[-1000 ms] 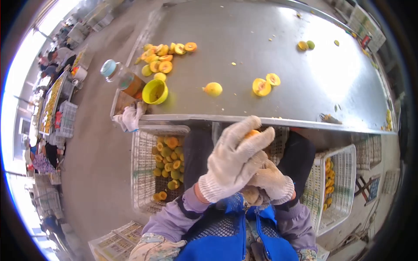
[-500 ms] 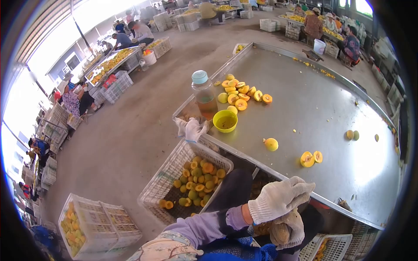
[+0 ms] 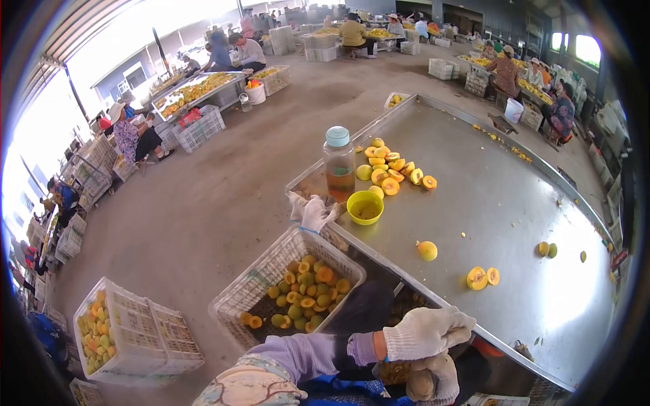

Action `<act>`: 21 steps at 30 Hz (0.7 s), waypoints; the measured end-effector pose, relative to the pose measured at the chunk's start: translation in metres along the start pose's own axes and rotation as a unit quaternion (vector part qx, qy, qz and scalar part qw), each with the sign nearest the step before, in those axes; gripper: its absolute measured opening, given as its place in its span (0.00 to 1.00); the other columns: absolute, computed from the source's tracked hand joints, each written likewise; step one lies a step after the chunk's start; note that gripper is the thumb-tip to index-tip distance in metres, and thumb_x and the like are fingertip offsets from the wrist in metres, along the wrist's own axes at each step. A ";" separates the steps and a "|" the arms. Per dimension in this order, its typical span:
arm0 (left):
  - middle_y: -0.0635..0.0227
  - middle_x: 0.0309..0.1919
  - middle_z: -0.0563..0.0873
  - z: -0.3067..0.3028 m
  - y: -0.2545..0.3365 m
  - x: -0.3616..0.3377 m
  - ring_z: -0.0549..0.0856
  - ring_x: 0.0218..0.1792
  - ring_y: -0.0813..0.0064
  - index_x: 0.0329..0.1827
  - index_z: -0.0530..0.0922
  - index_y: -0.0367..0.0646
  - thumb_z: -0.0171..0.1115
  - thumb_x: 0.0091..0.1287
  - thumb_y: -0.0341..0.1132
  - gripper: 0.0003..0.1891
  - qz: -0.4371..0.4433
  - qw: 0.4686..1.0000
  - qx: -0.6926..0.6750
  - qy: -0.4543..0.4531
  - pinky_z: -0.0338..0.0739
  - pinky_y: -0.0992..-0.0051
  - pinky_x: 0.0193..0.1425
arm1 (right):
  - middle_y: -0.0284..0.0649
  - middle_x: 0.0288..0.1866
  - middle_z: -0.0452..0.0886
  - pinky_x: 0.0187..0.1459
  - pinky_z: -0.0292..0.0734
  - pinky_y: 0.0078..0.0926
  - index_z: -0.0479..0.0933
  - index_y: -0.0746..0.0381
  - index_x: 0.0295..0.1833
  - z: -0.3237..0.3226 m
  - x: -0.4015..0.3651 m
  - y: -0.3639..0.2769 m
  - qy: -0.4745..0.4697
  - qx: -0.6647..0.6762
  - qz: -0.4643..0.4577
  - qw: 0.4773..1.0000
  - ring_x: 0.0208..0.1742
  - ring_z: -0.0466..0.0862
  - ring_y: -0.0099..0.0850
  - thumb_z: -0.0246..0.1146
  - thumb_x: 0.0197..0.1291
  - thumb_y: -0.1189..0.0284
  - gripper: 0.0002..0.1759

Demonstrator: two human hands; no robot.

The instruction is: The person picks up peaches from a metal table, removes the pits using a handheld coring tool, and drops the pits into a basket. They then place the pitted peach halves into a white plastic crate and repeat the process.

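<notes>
Tabletop (image 3: 474, 203) looked smooth metal, glossy under glare. On it, bowl (image 3: 366, 220) was shiny plastic, bottle (image 3: 339, 162) smooth and clear. At its near edge, left hand (image 3: 423, 333) wore rough, matt knit cloth. Beside it, crate (image 3: 254, 284) showed matt openwork plastic.

Against one second ago, we record: view, turned leftward and raised; worktop (image 3: 467, 176), now slanting down to the right before us; seated people (image 3: 504, 73) beyond it, newly in sight; crate (image 3: 139, 338) at lower left, its fruit (image 3: 96, 333) now showing; left hand (image 3: 426, 333), fingers formerly spread, now drawn together over the right hand (image 3: 441, 377); both hands, lower in our view.
</notes>
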State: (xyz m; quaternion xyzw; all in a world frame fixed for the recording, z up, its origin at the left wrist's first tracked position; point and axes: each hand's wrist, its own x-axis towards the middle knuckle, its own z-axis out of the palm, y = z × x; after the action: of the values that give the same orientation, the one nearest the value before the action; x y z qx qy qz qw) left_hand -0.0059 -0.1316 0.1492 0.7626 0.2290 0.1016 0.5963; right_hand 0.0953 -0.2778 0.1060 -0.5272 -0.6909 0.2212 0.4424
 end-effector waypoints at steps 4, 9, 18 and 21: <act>0.65 0.42 0.84 0.006 -0.008 0.000 0.86 0.43 0.58 0.57 0.81 0.49 0.58 0.72 0.41 0.14 0.205 0.973 0.077 0.072 0.81 0.66 0.48 | 0.40 0.50 0.84 0.56 0.77 0.34 0.79 0.67 0.53 0.009 -0.007 -0.007 0.112 0.465 0.292 0.828 0.54 0.82 0.36 0.65 0.61 0.70 0.16; 0.63 0.43 0.85 0.007 0.006 -0.002 0.86 0.43 0.58 0.53 0.82 0.48 0.62 0.70 0.40 0.13 0.172 0.976 0.103 0.082 0.81 0.66 0.47 | 0.46 0.38 0.84 0.40 0.82 0.35 0.77 0.69 0.48 0.005 -0.008 -0.004 0.143 0.595 0.357 0.706 0.37 0.84 0.39 0.67 0.54 0.69 0.19; 0.63 0.46 0.86 0.008 0.001 0.009 0.88 0.38 0.65 0.55 0.82 0.48 0.72 0.60 0.31 0.19 0.343 0.915 0.154 0.144 0.83 0.72 0.38 | 0.37 0.30 0.82 0.28 0.76 0.21 0.80 0.65 0.44 0.001 0.015 -0.033 0.179 0.584 0.421 0.671 0.28 0.81 0.25 0.66 0.59 0.74 0.09; 0.61 0.48 0.86 0.007 -0.005 0.012 0.87 0.42 0.71 0.57 0.80 0.38 0.61 0.73 0.39 0.16 0.143 0.983 -0.105 0.037 0.81 0.75 0.45 | 0.36 0.23 0.80 0.18 0.71 0.19 0.80 0.63 0.41 -0.017 0.018 -0.030 0.041 0.575 0.482 0.660 0.19 0.78 0.24 0.66 0.63 0.69 0.08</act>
State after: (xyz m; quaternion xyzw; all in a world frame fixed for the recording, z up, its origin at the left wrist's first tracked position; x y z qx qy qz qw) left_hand 0.0061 -0.1307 0.1408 0.7163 0.1277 0.2372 0.6437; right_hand 0.0930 -0.2739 0.1447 -0.4357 -0.0561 0.7348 0.5168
